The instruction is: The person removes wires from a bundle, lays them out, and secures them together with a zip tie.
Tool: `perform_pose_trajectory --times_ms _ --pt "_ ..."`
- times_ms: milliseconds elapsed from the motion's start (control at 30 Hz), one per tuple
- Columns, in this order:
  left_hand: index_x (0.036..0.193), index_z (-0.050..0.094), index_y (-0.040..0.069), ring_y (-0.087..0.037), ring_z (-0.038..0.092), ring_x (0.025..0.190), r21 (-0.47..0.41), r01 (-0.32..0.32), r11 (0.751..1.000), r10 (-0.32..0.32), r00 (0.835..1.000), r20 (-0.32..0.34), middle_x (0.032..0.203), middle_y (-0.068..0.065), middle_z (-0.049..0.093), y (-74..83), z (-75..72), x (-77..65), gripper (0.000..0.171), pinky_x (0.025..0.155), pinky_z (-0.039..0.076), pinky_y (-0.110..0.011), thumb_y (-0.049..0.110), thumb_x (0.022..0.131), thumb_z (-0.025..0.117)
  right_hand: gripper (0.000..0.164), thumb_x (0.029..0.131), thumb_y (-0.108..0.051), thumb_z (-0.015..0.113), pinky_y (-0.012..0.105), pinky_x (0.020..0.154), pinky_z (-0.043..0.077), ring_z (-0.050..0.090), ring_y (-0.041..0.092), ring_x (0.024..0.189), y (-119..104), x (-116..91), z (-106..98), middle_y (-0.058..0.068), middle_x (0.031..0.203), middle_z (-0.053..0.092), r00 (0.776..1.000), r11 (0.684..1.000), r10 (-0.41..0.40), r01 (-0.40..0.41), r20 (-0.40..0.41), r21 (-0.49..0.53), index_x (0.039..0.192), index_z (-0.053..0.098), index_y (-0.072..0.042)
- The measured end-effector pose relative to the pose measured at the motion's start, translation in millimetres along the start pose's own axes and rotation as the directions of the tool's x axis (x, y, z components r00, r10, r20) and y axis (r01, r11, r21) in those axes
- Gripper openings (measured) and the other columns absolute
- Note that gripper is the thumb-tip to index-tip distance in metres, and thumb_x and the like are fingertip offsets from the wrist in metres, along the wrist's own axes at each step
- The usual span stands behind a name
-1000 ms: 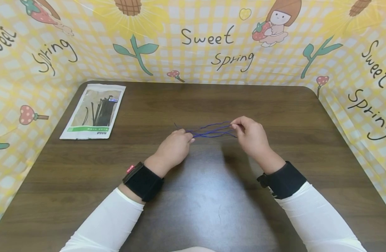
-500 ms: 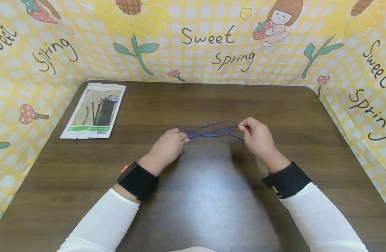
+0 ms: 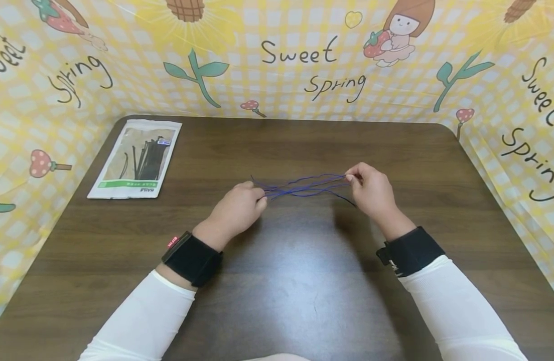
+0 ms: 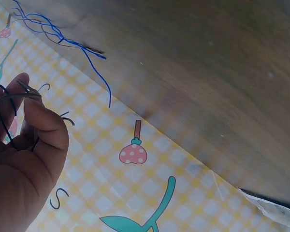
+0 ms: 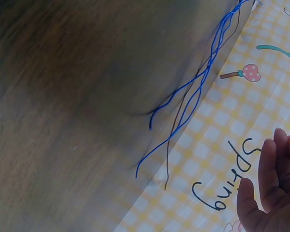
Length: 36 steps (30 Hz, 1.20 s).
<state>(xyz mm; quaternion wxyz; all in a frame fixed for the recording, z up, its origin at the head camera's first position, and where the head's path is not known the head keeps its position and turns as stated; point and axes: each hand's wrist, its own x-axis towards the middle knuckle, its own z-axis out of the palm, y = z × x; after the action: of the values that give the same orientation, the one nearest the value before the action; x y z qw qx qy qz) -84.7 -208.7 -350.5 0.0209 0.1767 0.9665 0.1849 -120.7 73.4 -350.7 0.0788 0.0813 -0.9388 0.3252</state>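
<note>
Several thin blue wires [image 3: 299, 190] stretch loosely between my two hands, crossing each other, with some darker brown strands among them in the wrist views. My left hand [image 3: 241, 208] pinches the left part of the wires; the left wrist view shows strands [image 4: 26, 95] between its fingertips, with short ends sticking out. One thin end pokes up just behind this hand. The thumb and forefinger of my right hand [image 3: 372, 193] pinch a wire near the right end. Other blue ends [image 5: 150, 126] hang free beside that hand. Its thumb is hidden in the right wrist view.
A flat white packet [image 3: 137, 159] with black strips inside, resembling cable ties, lies at the back left of the brown wooden table [image 3: 286, 291]. A yellow checked cloth [image 3: 295, 95] stands as a wall behind and at both sides.
My right hand has moved right, and the right ends of the wires have shifted with it. My left hand has slid a little left, so the hands are farther apart. The packet stays put.
</note>
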Motion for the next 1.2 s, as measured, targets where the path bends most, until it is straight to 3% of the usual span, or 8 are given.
perform_pose_trajectory --times_ms 100,200,367,567,767,900,1100,1200 --pt "0.085 0.067 0.004 -0.022 0.047 0.074 0.042 -0.023 0.999 0.022 0.999 0.024 0.076 -0.005 0.05 -3.2 -0.5 -1.1 0.026 0.069 0.047 -0.034 0.016 0.1 0.049 0.013 0.097 -0.012 0.058 0.045 0.073 0.047 0.062 0.03 0.082 0.7 2.5 2.5 0.017 0.096 0.069 1.0 1.0 0.018 -0.018 0.022 -0.015 0.101 0.064 -0.001" --pt "0.093 0.068 0.002 -0.026 0.055 0.084 0.093 -0.051 0.994 0.043 0.996 0.083 0.081 -0.007 0.055 -6.0 -1.7 -2.9 0.024 0.081 0.049 -0.039 0.017 0.1 0.05 0.015 0.098 -0.013 0.056 0.043 0.072 0.046 0.06 0.029 0.079 0.6 5.3 6.0 0.016 0.097 0.068 0.998 0.999 0.03 -0.028 0.052 -0.031 0.103 0.064 -0.002" --pt "0.108 0.068 -0.001 -0.034 0.057 0.105 0.095 -0.073 0.993 0.055 0.982 0.181 0.095 -0.012 0.061 -9.6 -1.9 -5.0 0.028 0.103 0.041 -0.046 0.018 0.101 0.048 0.015 0.098 -0.013 0.055 0.042 0.07 0.046 0.059 0.028 0.077 -2.0 8.5 9.3 0.015 0.097 0.067 0.998 0.998 0.029 -0.027 0.06 -0.048 0.104 0.064 -0.002" --pt "0.086 0.071 0.006 -0.02 0.055 0.081 0.045 -0.11 0.993 0.099 0.977 0.19 0.08 -0.002 0.054 -12.9 0.3 -7.9 0.03 0.085 0.048 -0.038 0.022 0.1 0.051 0.014 0.097 -0.011 0.056 0.045 0.068 0.047 0.062 0.031 0.077 -3.1 9.5 8.2 0.017 0.098 0.069 1.0 0.998 0.002 -0.002 0.001 -0.062 0.102 0.064 0.0" --pt "0.082 0.065 0.006 -0.019 0.055 0.079 0.019 -0.182 0.983 0.177 0.974 0.139 0.079 -0.001 0.054 -15.6 0.7 -9.6 0.02 0.078 0.049 -0.036 0.017 0.097 0.058 0.014 0.097 -0.01 0.055 0.046 0.068 0.047 0.062 0.032 0.078 1.2 10.3 4.5 0.018 0.095 0.068 0.999 0.998 0.013 -0.015 -0.033 -0.067 0.102 0.064 0.0" --pt "0.084 0.062 0.005 -0.023 0.061 0.084 0.02 -0.161 0.987 0.159 0.983 0.094 0.083 -0.004 0.061 -20.8 -0.6 -10.1 0.017 0.079 0.05 -0.038 0.012 0.098 0.055 0.014 0.098 -0.01 0.055 0.046 0.07 0.046 0.062 0.033 0.079 4.7 10.0 -0.3 0.019 0.094 0.068 0.999 0.998 0.024 -0.026 -0.034 -0.056 0.102 0.063 0.001" --pt "0.091 0.065 0.004 -0.026 0.063 0.088 0.023 -0.041 0.999 0.04 0.998 0.057 0.087 -0.006 0.066 -32.9 -5.3 -10.1 0.02 0.08 0.05 -0.041 0.017 0.1 0.053 0.017 0.099 -0.012 0.054 0.042 0.067 0.046 0.059 0.03 0.074 1.9 7.5 -0.7 0.018 0.097 0.067 0.998 0.998 0.025 -0.022 0.056 -0.059 0.105 0.063 0.001" --pt "0.095 0.068 0.004 -0.025 0.062 0.085 0.052 0.008 0.999 -0.011 0.998 0.055 0.086 -0.006 0.065 -39.2 -6.5 -11.4 0.02 0.078 0.051 -0.041 0.019 0.099 0.055 0.016 0.098 -0.012 0.055 0.042 0.067 0.047 0.06 0.029 0.074 0.2 4.9 3.0 0.017 0.097 0.068 0.995 0.996 -0.009 0.018 0.1 -0.087 0.104 0.065 -0.001"
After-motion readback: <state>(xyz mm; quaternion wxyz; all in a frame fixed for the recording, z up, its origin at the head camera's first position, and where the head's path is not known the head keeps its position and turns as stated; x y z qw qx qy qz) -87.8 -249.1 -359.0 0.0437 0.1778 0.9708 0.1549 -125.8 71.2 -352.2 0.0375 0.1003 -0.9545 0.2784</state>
